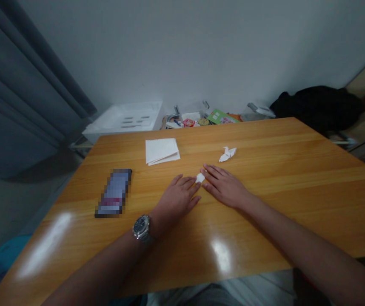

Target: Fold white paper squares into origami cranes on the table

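A small folded piece of white paper (200,178) lies on the wooden table between my two hands. My left hand (181,194) rests palm down with its fingers stretched, their tips at the paper's left edge. From the other side, my right hand (223,184) lies flat with fingers extended, its fingertips at the paper's right edge. Parts of the paper are covered by the fingers. Just beyond my right hand stands a white origami bird (227,154). A wristwatch (141,227) is on my left wrist.
Folded white sheets (162,151) lie at the back of the table (281,170). A phone (114,193), pixelated, is on the left. Behind the far edge are a white tray (106,121), a green packet (220,116) and a black cloth item (319,108). A grey curtain hangs left.
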Demonstrator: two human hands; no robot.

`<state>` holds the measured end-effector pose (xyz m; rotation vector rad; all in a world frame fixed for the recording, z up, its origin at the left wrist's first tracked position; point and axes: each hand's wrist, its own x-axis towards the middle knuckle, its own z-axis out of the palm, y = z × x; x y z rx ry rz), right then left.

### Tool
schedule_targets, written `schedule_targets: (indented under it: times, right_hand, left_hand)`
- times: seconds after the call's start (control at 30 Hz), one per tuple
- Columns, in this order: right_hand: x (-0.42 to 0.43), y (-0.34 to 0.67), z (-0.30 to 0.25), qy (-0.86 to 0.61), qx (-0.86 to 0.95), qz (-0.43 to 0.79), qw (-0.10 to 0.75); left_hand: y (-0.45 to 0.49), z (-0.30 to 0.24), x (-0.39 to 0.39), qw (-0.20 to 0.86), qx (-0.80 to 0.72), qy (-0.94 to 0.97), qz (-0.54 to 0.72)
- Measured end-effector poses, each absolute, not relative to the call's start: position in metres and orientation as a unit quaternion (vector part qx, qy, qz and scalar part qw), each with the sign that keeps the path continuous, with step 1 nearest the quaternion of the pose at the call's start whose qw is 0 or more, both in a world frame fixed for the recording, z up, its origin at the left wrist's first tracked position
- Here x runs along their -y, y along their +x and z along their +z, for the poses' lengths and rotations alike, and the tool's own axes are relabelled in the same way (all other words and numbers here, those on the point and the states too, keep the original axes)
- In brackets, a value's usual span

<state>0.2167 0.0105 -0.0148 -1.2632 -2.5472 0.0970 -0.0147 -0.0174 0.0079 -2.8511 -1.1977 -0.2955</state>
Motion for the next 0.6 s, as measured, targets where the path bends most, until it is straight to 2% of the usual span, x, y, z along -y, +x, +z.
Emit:
schedule_targets:
  times: [0.6]
  right_hand:
    - [-0.0156,0.2198,-0.0167,-0.449,0.878,0.054,0.157]
  left_hand:
    - [-0.0083,0.0046,0.0259,0.034,0.412,-0.908,-0.071]
